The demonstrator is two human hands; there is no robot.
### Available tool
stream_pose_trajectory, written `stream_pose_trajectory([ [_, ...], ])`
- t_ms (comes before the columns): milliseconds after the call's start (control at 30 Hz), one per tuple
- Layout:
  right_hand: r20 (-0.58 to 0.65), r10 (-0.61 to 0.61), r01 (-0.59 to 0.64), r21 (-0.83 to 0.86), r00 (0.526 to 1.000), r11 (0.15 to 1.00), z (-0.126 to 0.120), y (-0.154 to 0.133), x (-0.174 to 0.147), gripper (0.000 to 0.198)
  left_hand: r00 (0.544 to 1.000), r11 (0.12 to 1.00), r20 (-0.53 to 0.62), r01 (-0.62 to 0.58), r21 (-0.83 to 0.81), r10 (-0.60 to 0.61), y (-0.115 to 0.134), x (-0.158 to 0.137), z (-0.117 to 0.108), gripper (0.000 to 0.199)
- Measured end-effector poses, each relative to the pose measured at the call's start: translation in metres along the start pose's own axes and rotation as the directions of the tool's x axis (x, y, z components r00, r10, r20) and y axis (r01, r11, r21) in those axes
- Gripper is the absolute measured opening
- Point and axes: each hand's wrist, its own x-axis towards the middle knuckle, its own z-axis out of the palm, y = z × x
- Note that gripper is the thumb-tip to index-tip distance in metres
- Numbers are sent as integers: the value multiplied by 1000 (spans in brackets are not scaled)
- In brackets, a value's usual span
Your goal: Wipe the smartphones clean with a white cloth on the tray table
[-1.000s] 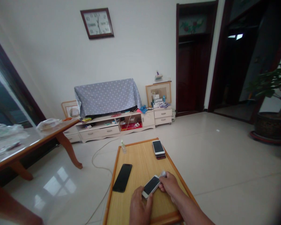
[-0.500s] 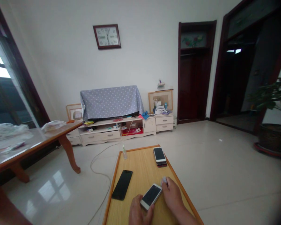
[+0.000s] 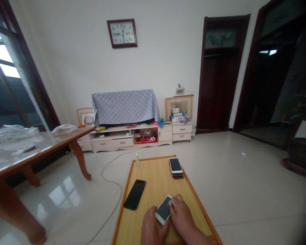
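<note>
My left hand (image 3: 153,227) is closed on the lower edges of a white smartphone (image 3: 163,211), its dark screen facing up above the wooden table (image 3: 153,185). My right hand (image 3: 180,215) is closed on a small pale crumpled wipe (image 3: 170,203), mostly hidden by the fingers and pressed to the phone's screen at its right side. A larger black smartphone (image 3: 135,195) lies flat on the table to the left of my hands. Farther off at the right edge sits a stack of smartphones (image 3: 175,165), a white one on top.
A small clear spray bottle (image 3: 138,161) stands at the table's far left corner. A raised orange rim (image 3: 196,195) borders the tabletop. Left of it, a cable (image 3: 120,190) runs over the floor. A bigger table (image 3: 48,149) with plastic bags is at the left.
My right hand has moved left with the wipe, from beside the white smartphone onto its screen. My left hand still holds the phone. The camera view has shifted slightly.
</note>
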Motion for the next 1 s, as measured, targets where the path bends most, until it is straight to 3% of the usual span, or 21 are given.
stream_pose_trajectory([
  [133, 112, -127, 128, -2, 986, 992, 6, -14, -15, 24, 1000, 1000, -5, -15, -9, 15, -5, -2, 3, 55],
  [233, 155, -98, 99, 2, 983, 995, 4, -7, -10, 25, 999, 999, -18, -38, -6, 38, -7, -4, 3, 58],
  [400, 56, 46, -42, -69, 997, 997, -6, 14, 11, 17, 998, 999, -20, -51, 8, 51, -1, -5, -1, 58],
  [667, 136, -127, 137, -66, 983, 988, 2, -3, -12, 28, 996, 999, 90, -8, 44, 4, 14, -5, -14, 50],
  [1000, 87, -4, 8, -50, 996, 999, -3, 13, -5, 18, 997, 995, 77, -27, 94, 19, 20, -7, -21, 46],
])
